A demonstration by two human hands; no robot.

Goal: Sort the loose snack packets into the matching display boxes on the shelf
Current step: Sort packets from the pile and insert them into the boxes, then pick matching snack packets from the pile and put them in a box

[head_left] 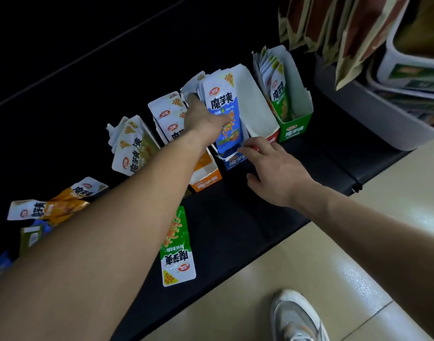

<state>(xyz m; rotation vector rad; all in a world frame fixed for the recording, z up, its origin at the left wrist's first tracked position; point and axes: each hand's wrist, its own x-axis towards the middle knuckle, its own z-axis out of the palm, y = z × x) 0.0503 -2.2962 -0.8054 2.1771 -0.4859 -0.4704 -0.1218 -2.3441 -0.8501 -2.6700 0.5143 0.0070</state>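
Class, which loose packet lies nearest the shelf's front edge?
The green packet, flat and alone beside the left forearm; the orange packets lie further back, left.

Upright blue packets (225,114) in blue box (235,161); green packet (178,249), orange packets (61,205) loose on shelf (235,217).

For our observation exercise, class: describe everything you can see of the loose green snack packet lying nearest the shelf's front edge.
The flat green and white plastic snack packet lies face up on the black shelf, near its front edge. Its green end, printed with orange food, points toward the shelf's back; its white end carries bold black characters, a red oval logo and a yellow 20% corner. It looks sealed. Only the shelf visibly touches it; the bare left forearm passes close beside it.
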